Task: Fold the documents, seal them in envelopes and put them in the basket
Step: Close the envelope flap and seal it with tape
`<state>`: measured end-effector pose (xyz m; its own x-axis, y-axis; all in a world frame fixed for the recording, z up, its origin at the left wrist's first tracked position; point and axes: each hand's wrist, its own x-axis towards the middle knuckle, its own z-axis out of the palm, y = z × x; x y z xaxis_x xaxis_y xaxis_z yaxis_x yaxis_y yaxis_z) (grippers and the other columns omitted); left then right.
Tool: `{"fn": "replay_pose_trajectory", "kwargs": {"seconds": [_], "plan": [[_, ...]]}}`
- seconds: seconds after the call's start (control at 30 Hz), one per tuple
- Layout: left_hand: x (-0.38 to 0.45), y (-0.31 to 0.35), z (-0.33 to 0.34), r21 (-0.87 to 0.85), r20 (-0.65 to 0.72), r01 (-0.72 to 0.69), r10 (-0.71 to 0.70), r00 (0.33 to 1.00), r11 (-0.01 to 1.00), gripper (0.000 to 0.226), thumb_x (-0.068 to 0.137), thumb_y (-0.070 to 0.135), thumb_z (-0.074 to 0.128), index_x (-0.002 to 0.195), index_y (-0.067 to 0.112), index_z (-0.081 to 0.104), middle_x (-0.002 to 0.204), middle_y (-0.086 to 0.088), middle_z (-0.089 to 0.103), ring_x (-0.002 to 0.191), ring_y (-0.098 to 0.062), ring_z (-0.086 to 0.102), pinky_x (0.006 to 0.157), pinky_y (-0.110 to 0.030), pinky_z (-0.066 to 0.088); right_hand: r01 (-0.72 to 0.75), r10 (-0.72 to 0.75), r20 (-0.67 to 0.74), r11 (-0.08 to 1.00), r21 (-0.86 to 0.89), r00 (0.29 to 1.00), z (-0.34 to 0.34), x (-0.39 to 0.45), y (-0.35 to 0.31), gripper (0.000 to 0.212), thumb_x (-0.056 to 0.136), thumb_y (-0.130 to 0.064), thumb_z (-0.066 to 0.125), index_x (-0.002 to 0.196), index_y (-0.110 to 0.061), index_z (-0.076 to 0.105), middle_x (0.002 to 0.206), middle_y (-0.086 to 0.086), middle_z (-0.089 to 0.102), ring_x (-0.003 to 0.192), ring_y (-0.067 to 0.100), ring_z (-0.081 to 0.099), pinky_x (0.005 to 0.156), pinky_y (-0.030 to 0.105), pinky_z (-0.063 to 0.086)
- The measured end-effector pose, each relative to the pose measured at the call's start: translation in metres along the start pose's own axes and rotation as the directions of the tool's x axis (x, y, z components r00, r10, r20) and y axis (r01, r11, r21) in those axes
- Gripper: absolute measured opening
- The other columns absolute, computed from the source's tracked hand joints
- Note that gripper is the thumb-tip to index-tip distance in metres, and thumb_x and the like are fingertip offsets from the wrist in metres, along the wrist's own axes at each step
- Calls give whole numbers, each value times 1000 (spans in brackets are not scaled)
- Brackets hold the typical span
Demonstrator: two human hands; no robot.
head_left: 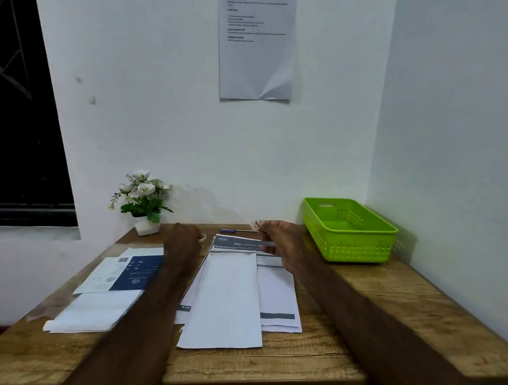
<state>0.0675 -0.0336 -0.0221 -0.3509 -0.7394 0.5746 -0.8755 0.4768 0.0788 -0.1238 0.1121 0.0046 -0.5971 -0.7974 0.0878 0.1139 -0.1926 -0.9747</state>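
Your right hand [277,240] pinched a small whitish scrap [255,223] between thumb and fingertips, raised above the far end of the printed white documents [274,292]. Your left hand [183,241] lay knuckles up at the far left of the stack, next to a small roll [202,237]; whether it held anything, I cannot tell. The plain white envelope [224,301] lay on the documents, just near of both hands, long axis running near to far. The green plastic basket [349,249] sat far right on the wooden table [387,300].
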Motion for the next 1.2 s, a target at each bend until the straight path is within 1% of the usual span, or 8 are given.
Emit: {"fn": "replay_pose_trajectory", "kwargs": {"seconds": [0.13,0.23,0.3,0.6,0.8,0.93,1.07,1.2], "plan": [[2,21,-10,-94,-87,-35,27,996,995,21,93,27,61,100,22,80,101,-2,74,101,-26,62,77,-37,47,-7,7,-5,1000,-6,1000,0,2,3,5,92,-10,73,91,-7,70,79,9,65,64,13,60,47,25,55],[3,37,-9,-274,81,-81,106,991,958,15,89,35,69,93,25,80,96,-2,76,98,-26,65,77,-35,48,-7,7,10,1000,-3,1000,0,5,7,4,92,-8,71,88,-7,69,79,11,63,63,14,58,46,26,53],[3,45,-8,-267,178,-75,125,976,961,15,85,39,74,91,27,80,98,-1,77,99,-24,67,80,-33,51,-7,7,11,1000,-8,1000,1,6,8,6,89,-7,74,85,-8,69,78,11,63,64,15,58,46,28,54],[-2,45,-2,-183,294,-18,72,953,983,67,68,77,70,110,25,72,112,1,74,101,-23,69,83,-34,54,-11,11,-3,999,-52,1000,2,10,13,6,89,-10,75,90,-7,70,78,9,66,62,14,61,48,28,56],[-3,44,-6,-280,306,-49,138,942,959,75,69,72,73,136,41,61,124,5,72,111,-17,69,87,-28,52,-49,51,20,993,-107,998,5,11,20,15,94,-10,68,105,-1,73,88,11,69,66,17,65,50,29,56],[-2,44,-1,-264,348,-23,118,930,964,87,61,85,63,135,39,62,124,4,72,111,-18,69,88,-30,53,-119,136,98,979,-166,986,7,7,22,19,93,-11,69,108,0,72,84,10,65,62,17,64,53,32,60],[3,42,11,-248,286,10,64,956,969,110,42,96,40,132,38,64,119,3,74,107,-19,70,91,-37,57,-138,165,89,958,-251,982,11,7,30,24,93,-10,71,112,5,69,83,11,66,62,20,67,64,35,64],[-5,44,2,-337,303,-2,111,947,942,87,56,86,61,133,46,62,117,12,75,104,-9,71,89,-27,56,-143,160,41,953,-267,986,13,8,32,23,91,-8,74,109,6,69,78,13,67,59,20,68,58,33,63]]}}
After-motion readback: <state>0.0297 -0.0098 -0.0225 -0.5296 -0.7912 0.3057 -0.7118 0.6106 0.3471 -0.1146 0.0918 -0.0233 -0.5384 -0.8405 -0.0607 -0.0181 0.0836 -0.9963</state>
